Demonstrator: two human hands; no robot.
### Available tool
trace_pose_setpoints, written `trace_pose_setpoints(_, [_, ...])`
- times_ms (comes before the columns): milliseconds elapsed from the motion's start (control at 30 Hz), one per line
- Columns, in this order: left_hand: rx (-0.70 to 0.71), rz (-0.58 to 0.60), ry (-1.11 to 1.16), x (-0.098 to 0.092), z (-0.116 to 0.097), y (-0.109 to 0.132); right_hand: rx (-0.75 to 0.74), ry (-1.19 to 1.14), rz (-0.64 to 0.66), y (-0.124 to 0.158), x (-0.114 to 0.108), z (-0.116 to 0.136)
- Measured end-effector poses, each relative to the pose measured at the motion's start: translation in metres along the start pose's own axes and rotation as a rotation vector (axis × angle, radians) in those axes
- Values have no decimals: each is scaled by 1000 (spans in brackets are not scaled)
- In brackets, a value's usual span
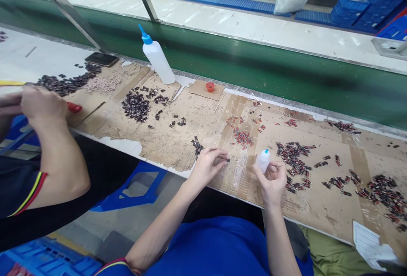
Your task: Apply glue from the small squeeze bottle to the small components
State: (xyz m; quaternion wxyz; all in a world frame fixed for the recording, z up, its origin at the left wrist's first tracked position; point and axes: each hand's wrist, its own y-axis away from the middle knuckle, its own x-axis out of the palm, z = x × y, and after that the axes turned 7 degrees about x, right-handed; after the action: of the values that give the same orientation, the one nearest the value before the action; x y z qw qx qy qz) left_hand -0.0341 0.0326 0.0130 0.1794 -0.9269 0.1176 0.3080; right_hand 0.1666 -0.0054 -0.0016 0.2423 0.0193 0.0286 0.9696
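My left hand [207, 165] pinches a small black part [227, 160] between thumb and fingertips, just above the cardboard on the bench. Closed around a small white squeeze bottle [262, 161] with a blue tip is my right hand [274, 179], with the bottle close to upright. A small heap of black parts [197, 146] lies beside my left wrist. Red pieces [243, 137] are piled beyond and between my hands. To the right of the bottle spreads a pile of black-and-red parts [294, 157].
A large white bottle [160, 62] with a blue nozzle stands tilted at the back, near a red cap [210, 86]. At the left, a co-worker's hands [44, 104] are over the bench. A green conveyor belt [254, 72] runs behind. Torn paper [372, 242] lies front right.
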Motion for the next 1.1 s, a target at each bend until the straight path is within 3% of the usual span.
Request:
trace_pose_setpoints(200, [54,-57,-129,-1,-1,-28,-72,365,-31,3,-2,-12])
trace_pose_setpoints(333, [52,12,-246,13,3,-49,-111,426,7,11,-8,-9])
trace_pose_setpoints(433, [50,123,-337,18,3,-58,-286,470,-121,24,-11,-1])
trace_pose_setpoints(533, [48,193,-440,16,0,-57,-569,496,-265,44,-7,7])
trace_pose_setpoints(633, [49,218,-481,12,-3,-48,-716,525,-166,61,7,13])
trace_pose_setpoints(800, [5,222,-453,8,-5,-38,-636,500,-28,68,36,17])
trace_pose_setpoints(967, [-50,216,-444,3,1,-41,-482,461,39,63,47,12])
trace_pose_setpoints(1100, [-56,86,-205,2,5,-33,-385,455,87,55,55,6])
